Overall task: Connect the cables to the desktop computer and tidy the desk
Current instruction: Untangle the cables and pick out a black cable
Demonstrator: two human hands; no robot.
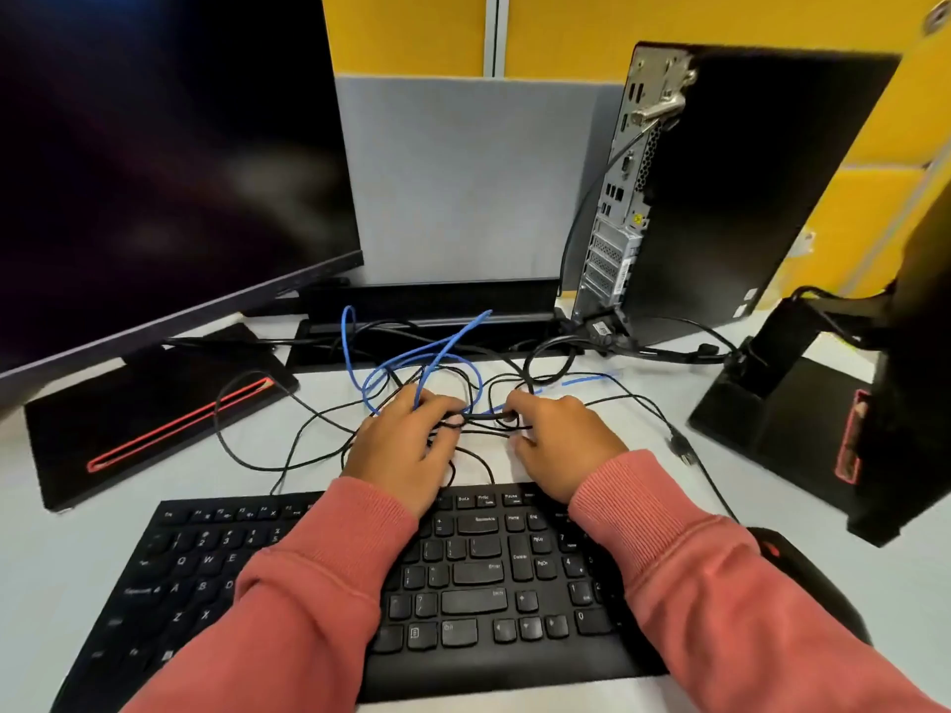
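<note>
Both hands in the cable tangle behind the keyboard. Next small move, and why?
Probably draw one black cable free of the knot: left hand and right hand both pinch it where it crosses the blue cable, and the desktop computer's rear ports look mostly unplugged.

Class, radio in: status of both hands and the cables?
Left hand and right hand both grip tangled black cables. Blue cable knotted in. Computer ports face the tangle. Keyboard under forearms.

A grey partition panel (463, 177) stands at centre frame before yellow wall panels (556, 28), above a white desk (41, 548).
</note>
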